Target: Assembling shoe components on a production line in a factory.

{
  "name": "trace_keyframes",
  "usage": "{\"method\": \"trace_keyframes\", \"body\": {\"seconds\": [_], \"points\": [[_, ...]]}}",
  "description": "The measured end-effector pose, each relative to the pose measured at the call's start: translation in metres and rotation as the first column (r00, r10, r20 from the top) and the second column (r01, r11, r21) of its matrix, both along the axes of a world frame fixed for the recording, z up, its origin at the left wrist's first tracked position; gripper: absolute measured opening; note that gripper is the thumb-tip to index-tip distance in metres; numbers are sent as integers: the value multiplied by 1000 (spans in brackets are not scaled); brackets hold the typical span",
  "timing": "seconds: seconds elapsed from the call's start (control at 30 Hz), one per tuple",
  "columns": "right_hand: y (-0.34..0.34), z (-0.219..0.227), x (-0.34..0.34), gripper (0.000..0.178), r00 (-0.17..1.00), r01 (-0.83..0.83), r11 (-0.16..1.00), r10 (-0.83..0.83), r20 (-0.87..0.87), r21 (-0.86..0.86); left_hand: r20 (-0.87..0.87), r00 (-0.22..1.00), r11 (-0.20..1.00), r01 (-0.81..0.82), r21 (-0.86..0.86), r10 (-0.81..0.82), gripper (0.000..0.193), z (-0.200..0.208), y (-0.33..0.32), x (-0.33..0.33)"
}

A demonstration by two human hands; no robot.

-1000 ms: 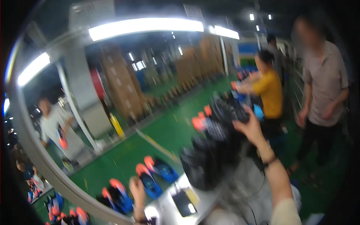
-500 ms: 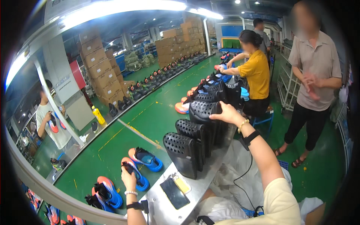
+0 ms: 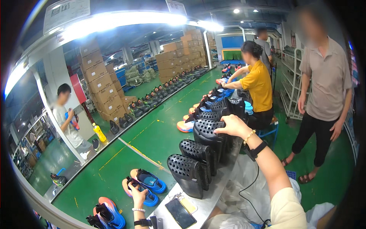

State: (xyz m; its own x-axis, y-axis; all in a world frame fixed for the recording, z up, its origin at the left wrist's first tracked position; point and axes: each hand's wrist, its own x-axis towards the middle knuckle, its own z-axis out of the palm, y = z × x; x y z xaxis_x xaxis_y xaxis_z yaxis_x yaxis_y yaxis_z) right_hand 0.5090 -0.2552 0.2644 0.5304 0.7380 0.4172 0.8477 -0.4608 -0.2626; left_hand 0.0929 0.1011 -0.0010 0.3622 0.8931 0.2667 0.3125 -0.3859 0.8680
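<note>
The left hand (image 3: 138, 195) grips a blue-and-orange shoe (image 3: 151, 199) at its opening, likely an easy edge to pinch, on the green surface (image 3: 87, 183). The right hand's (image 3: 237, 127) grip closes on an upright black perforated form (image 3: 207, 129), perhaps steadying it.

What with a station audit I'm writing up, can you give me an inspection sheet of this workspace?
Surface: flat green worktop with yellow lines; silver metal table at its near side.
Job's things: low orange-and-blue shoe beside a matching shoe; row of black perforated shoe-shaped blocks.
Clutter: flat black phone close beside a flat yellow rectangular item on the metal table.
Left grip: bare hand, fingers at the first shoe's opening; firmness unclear.
Right grip: bare hand at the top of one block; hold unclear.
Cables: thin black cable looping over crumpled white sheeting.
Surroundings: seated co-worker in yellow top; standing person in beige shirt; stacked brown cardboard boxes.
</note>
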Motion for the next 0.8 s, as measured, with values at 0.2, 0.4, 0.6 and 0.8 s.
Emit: {"method": "trace_keyframes", "body": {"seconds": [0.2, 0.4, 0.6, 0.8], "points": [[-34, 32, -54, 51, 997, -1, 912, 33, -71, 411, -196, 911, 865, -250, 435, 362, 79, 41, -40, 12], [-25, 41, -163, 38, 800, -216, 757, 500, -333, 617, -196, 955, 936, -156, 314, 225, 75, 45, -26, -24], [38, -16, -281, 58, 775, -534, 840, 533, -340, 100, 56, 941, 910, -337, 242, 334, 38, 36, -99, -55], [179, -62, -325, 55, 776, -601, 795, 556, -298, -84, 219, 940, 965, -252, -73, 262, 85, 4, -128, -61]]}}
